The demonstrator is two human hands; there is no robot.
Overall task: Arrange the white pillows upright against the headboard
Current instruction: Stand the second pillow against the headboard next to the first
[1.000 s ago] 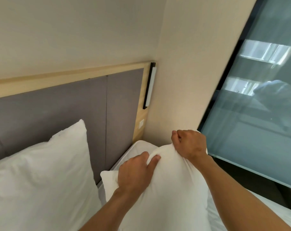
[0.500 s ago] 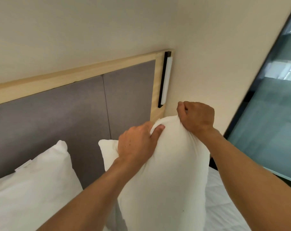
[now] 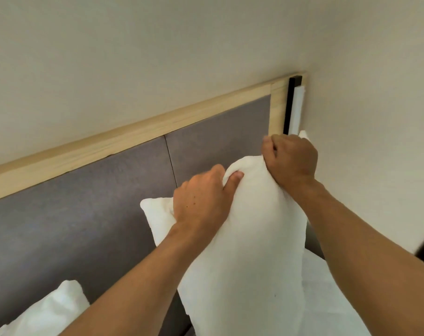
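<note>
A white pillow (image 3: pixel 244 238) stands on end in the centre-right of the frame, held up by both hands along its top edge in front of the grey padded headboard (image 3: pixel 84 214). The left hand (image 3: pixel 201 202), at the centre of the frame, is closed on the pillow's upper left part, its thumb pressed into the front of the fabric and its fingers wrapped over the back, so that the cloth bunches between them. The right hand (image 3: pixel 291 161), higher and to the right, is clenched into a fist around the pillow's top right corner, with a small point of white fabric poking out above the knuckles. The pillow's upper left corner juts out past the left hand against the grey padding; whether the pillow's back touches the headboard cannot be told. Its lower end runs down toward the bottom of the frame, over the white bedding (image 3: pixel 327 299) at the lower right. A second white pillow (image 3: pixel 48 309) lies at the lower left of the frame, leaning at the foot of the headboard, well apart from the held one. A pale wooden frame (image 3: pixel 133 139) borders the headboard along the top and right, and a black-and-white light fixture (image 3: pixel 294 105) is mounted upright at its right end, just above the right hand. Cream wall (image 3: pixel 157 57) fills the upper frame.
</note>
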